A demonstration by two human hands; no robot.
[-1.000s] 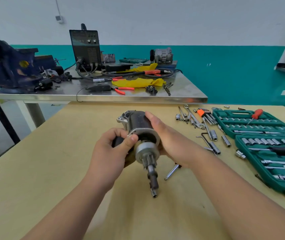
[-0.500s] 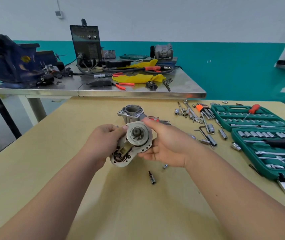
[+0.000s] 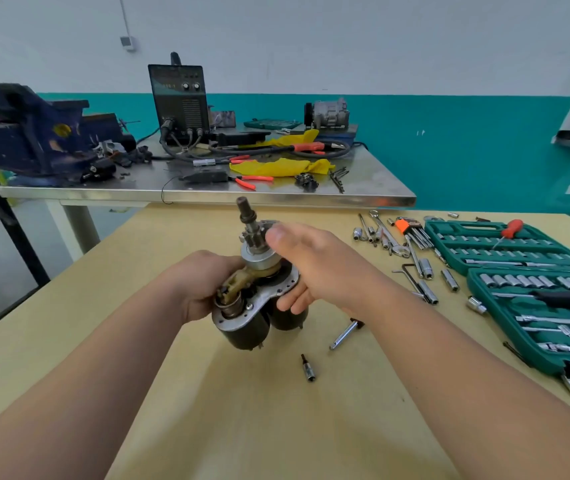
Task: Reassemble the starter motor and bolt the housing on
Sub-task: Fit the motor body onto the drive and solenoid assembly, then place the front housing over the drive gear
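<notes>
Starter motor (image 3: 259, 299) held up off the tan surface (image 3: 207, 410), shaft end pointing up and away, the two dark cylinders at the bottom. Left hand (image 3: 203, 285) closed around the motor's left side, next to the brass-coloured fork lever (image 3: 242, 282). Right hand (image 3: 311, 268) clasps the right side: thumb on the pinion gear just under the shaft (image 3: 244, 211), fingers curled below the metal end plate (image 3: 269, 299). Motor sits between the two grips, both in contact with it.

On the surface just right of and below the motor: a chrome extension bar (image 3: 344, 334) and a small bit socket (image 3: 309, 370), both apart from the motor. Further right of the motor, loose sockets and hex keys (image 3: 415, 233), then the open green socket case (image 3: 533, 292).
</notes>
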